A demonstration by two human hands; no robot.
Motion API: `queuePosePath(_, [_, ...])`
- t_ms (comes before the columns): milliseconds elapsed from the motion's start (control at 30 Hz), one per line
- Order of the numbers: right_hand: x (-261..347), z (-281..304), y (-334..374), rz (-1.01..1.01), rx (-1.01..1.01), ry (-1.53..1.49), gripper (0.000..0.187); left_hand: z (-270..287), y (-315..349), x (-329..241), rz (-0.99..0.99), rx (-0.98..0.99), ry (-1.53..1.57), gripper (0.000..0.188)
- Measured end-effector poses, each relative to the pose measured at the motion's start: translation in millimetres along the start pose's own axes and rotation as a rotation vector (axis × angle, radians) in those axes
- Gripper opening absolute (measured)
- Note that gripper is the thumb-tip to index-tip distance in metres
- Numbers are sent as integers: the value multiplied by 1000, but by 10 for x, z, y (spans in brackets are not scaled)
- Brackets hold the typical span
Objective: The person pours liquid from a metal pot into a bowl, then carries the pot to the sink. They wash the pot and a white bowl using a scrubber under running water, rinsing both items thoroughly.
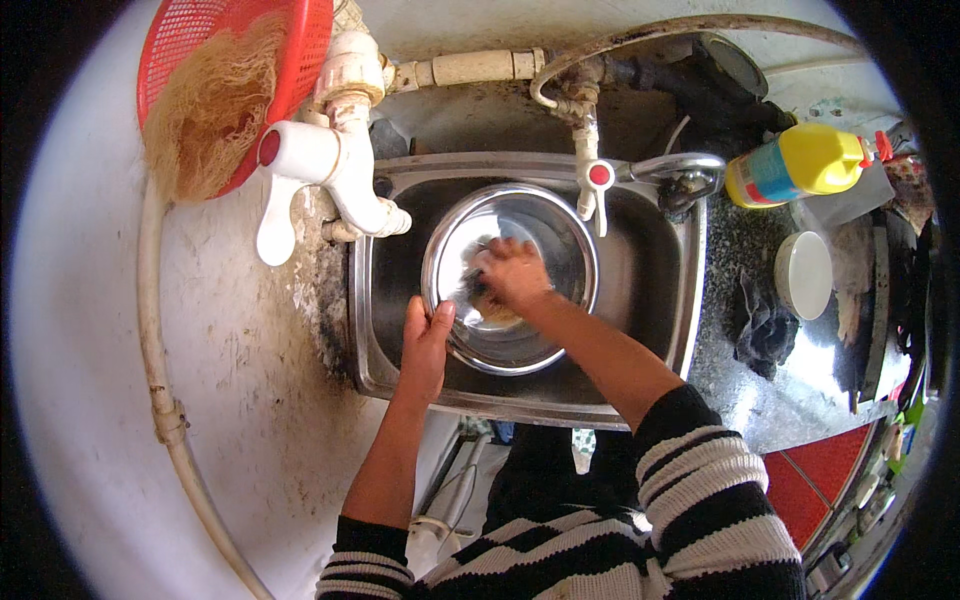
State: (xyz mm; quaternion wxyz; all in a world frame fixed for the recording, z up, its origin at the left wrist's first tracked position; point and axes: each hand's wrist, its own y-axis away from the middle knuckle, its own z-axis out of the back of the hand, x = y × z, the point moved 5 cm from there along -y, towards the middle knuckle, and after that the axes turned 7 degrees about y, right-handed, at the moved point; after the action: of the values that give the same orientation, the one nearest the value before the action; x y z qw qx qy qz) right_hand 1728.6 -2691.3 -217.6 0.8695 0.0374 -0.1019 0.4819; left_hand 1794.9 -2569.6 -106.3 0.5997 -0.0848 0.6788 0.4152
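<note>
A round, shiny steel bowl rests inside the metal sink. My left hand grips its left rim, thumb on the near edge. Inside the bowl, my right hand is bent down toward the inner surface, its fingers curled and smeared by motion. Something dark shows at the fingertips, too blurred to name. A brownish patch below the hand may be its reflection.
Above the sink are a white tap and a smaller valve tap. A red basket with a fibrous mesh hangs upper left. On the right counter are a yellow bottle, a white bowl and a dark cloth.
</note>
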Motion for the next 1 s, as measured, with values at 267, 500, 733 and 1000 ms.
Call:
queuePosePath(267, [-182,126,492,-234,474,-161,61,-30,41,-79,69,-35,-35,15])
queuePosePath(500, [433,278,332,106,36,-597,42,-56,31,-75,33,-52,16,15])
queuePosePath(733, [-139,288,-210,122,-60,-208,35,8,48,-64,93,-34,-374,47])
queuePosePath(1000, [254,-37,542,-142,374,-370,27,5,-17,52,-50,-56,-11,17])
